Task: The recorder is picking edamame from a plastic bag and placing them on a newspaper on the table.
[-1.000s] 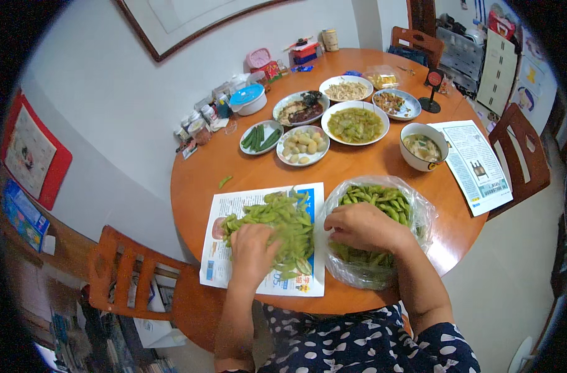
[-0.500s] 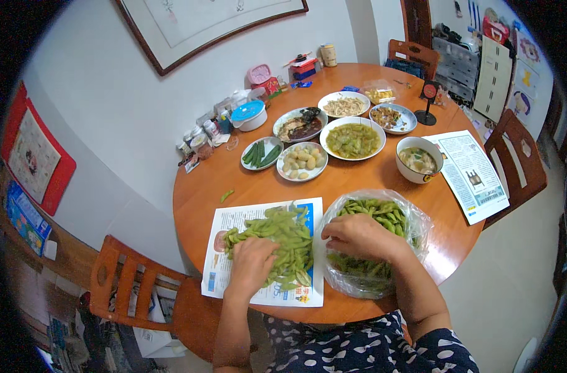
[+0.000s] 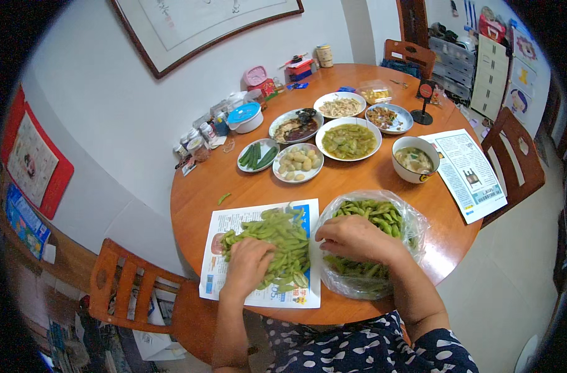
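Note:
Green soybean pods [image 3: 288, 239] lie heaped on a newspaper sheet [image 3: 216, 283] at the table's near edge. My left hand [image 3: 250, 264] is at the left side of this heap, its fingers curled down among the pods; what they grip is hidden. To its right, a clear plastic bag [image 3: 418, 245] stands open with more green pods [image 3: 383, 214] inside. Over the bag's left rim hovers my right hand [image 3: 352, 236], fingers bent and drawn together toward the newspaper. Whatever those fingertips hold is too small to make out. One loose pod [image 3: 223, 198] lies beyond the newspaper.
Several dishes of food, including a plate of pale oval pieces [image 3: 299, 163] and a bowl of soup [image 3: 415, 160], stand farther back on the round wooden table [image 3: 187, 230]. Another newspaper [image 3: 473, 177] hangs over the right edge. A wooden chair [image 3: 134, 292] is at the left.
The view has shifted slightly. Both hands keep nearly the same places, the left over the heap and the right over the bag, with only small finger movements.

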The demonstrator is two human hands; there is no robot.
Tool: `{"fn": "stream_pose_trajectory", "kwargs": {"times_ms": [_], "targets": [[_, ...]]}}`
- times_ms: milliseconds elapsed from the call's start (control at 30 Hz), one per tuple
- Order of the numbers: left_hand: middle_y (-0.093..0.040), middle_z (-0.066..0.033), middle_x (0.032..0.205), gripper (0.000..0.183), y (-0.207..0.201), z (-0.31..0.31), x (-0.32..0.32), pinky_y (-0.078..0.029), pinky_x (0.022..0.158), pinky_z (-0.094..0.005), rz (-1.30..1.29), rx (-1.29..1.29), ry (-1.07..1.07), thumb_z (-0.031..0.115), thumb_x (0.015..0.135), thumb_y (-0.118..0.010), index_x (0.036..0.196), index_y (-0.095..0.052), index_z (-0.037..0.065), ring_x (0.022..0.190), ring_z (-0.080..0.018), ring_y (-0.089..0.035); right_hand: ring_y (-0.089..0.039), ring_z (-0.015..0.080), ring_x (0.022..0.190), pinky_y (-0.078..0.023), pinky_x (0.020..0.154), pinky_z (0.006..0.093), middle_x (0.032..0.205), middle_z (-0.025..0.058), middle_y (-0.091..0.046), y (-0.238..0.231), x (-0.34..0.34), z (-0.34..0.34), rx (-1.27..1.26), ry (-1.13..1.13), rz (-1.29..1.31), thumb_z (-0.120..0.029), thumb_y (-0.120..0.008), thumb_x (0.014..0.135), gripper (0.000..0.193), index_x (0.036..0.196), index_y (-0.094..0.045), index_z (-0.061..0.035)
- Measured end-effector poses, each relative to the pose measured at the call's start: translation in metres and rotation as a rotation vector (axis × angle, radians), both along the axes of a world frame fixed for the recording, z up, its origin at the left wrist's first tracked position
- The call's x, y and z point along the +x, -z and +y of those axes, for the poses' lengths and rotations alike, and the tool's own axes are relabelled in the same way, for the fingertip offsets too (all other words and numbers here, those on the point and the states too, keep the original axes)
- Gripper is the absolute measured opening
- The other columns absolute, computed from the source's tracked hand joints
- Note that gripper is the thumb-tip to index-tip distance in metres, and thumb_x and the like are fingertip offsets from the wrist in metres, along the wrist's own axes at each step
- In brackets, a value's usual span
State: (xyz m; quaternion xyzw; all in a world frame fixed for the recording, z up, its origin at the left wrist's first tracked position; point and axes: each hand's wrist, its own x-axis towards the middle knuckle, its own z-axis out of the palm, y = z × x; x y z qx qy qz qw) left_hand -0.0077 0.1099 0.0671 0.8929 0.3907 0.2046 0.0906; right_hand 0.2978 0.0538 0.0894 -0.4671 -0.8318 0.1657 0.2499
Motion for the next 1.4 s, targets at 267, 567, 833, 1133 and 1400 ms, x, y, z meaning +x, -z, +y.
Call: {"fn": "stream_pose_trajectory", "kwargs": {"times_ms": [267, 567, 833, 1133, 1400], "targets": [[-0.070, -0.0113, 0.113, 0.026, -0.003, 0.008, -0.003, -0.043, 0.104, -0.0463, 0.069, -0.045, 0.033, 0.006, 0.085, -0.075, 0.111, -0.073, 0.009, 0.116, -0.0338, -0.063, -0.070, 0.0384, 0.096, -0.056, 0.085, 0.0492, 0.102, 0.0155, -0.072, -0.005, -0.007, -0.003, 0.009, -0.044, 0.040, -0.016, -0.071, 0.093, 0.018, 0.108, -0.071, -0.0060], [-0.066, -0.0143, 0.110, 0.026, 0.007, 0.007, -0.009, -0.048, 0.095, -0.0448, -0.127, -0.033, 0.045, 0.001, 0.088, -0.069, 0.114, -0.073, 0.003, 0.107, -0.0351, -0.063, -0.070, 0.0392, 0.096, -0.055, 0.083, 0.0482, 0.101, 0.0165, -0.072, -0.002, -0.014, -0.001, 0.032, -0.065, 0.133, -0.013, -0.072, 0.091, 0.021, 0.111, -0.072, -0.0068], [-0.063, -0.0136, 0.107, 0.029, -0.014, -0.020, -0.006, -0.051, 0.089, -0.0393, -0.284, -0.029, 0.037, -0.003, 0.092, -0.066, 0.120, -0.073, 0.002, 0.102, -0.0321, -0.065, -0.071, 0.0374, 0.095, -0.056, 0.082, 0.0465, 0.100, 0.0162, -0.073, 0.004, -0.012, 0.006, 0.132, 0.025, 0.143, -0.011, -0.074, 0.091, 0.020, 0.109, -0.073, -0.0045], [-0.069, -0.0105, 0.111, 0.032, -0.018, -0.027, 0.002, -0.052, 0.096, -0.0349, -0.475, -0.268, 0.144, 0.000, 0.091, -0.072, 0.123, -0.075, 0.003, 0.108, -0.0253, -0.066, -0.071, 0.0377, 0.096, -0.057, 0.082, 0.0469, 0.102, 0.0146, -0.072, -0.011, -0.026, 0.000, 0.120, 0.054, 0.187, -0.014, -0.076, 0.091, 0.032, 0.122, -0.071, -0.0062], [-0.072, -0.0109, 0.111, 0.025, -0.005, -0.034, 0.033, -0.057, 0.090, -0.0327, -0.620, -0.395, 0.168, 0.001, 0.092, -0.076, 0.116, -0.072, 0.002, 0.102, -0.0198, -0.071, -0.071, 0.0382, 0.095, -0.056, 0.081, 0.0463, 0.102, 0.0167, -0.070, -0.004, -0.031, -0.002, 0.011, -0.159, 0.254, -0.016, -0.075, 0.094, 0.027, 0.117, -0.069, -0.0048]]}}
